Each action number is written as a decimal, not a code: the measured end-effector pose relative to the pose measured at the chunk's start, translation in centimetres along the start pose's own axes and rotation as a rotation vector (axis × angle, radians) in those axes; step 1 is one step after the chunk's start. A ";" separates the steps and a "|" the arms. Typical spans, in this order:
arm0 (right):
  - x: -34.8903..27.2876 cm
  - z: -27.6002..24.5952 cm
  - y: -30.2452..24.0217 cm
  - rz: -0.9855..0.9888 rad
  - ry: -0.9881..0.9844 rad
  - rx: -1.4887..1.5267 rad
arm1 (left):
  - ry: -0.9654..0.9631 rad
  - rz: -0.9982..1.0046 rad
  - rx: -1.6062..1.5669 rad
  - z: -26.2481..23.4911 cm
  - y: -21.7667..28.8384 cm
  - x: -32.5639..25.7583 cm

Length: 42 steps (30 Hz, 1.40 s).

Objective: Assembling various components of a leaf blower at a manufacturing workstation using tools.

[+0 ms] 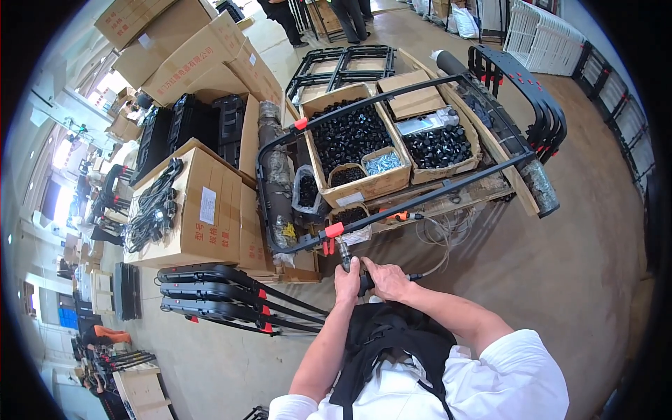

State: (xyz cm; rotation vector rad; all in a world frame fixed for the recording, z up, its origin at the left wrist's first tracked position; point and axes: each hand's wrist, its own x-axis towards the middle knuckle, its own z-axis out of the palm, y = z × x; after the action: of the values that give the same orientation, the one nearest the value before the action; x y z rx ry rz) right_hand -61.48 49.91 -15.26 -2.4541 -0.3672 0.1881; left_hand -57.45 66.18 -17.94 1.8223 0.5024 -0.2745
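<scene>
Close in front of my body, my left hand (346,282) is closed around the front of a power driver (344,253) with a silver nose. My right hand (388,280) grips its dark rear body, where a hose or cable leads off to the right. The driver's tip meets the near side of a black tubular frame (413,201), at a red bracket (334,230). That frame lies across a workbench, resting on padded rolls at both ends. A second red bracket (301,124) sits on its far bar. My fingers hide much of the driver.
Inside the frame, wooden boxes hold black plastic caps (350,136) and silver-blue screws (383,163). An orange-and-black tool (400,216) hangs by coiled hoses (448,234). Left stand cartons (203,210) with black cables (157,203); stacked black frames (231,294) lean below. More frames (521,91) stand right.
</scene>
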 end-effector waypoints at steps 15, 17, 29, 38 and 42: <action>0.1 -0.2 -1.0 -0.066 0.036 -0.056 | -0.099 -0.008 -0.131 0.3 -1.3 0.8; 0.1 0.0 -1.5 -0.068 0.012 -0.051 | -0.095 -0.006 -0.109 -0.2 -2.1 1.0; -1.1 -0.6 -2.5 -0.039 -0.024 -0.123 | -0.221 -0.126 -0.157 -1.1 -1.3 -0.9; -4.7 -4.4 2.1 -0.040 -0.125 -0.015 | -0.586 -0.139 0.325 0.3 -1.1 -0.7; -9.1 -8.6 10.3 0.244 0.070 -0.003 | -0.984 0.349 0.705 5.3 10.7 0.5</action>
State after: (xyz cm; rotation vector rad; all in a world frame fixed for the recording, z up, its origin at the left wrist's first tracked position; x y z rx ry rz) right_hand -65.97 34.34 -14.54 -2.4969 -0.0362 0.2034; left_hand -51.65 58.63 -10.66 2.0962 -0.6761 -1.1251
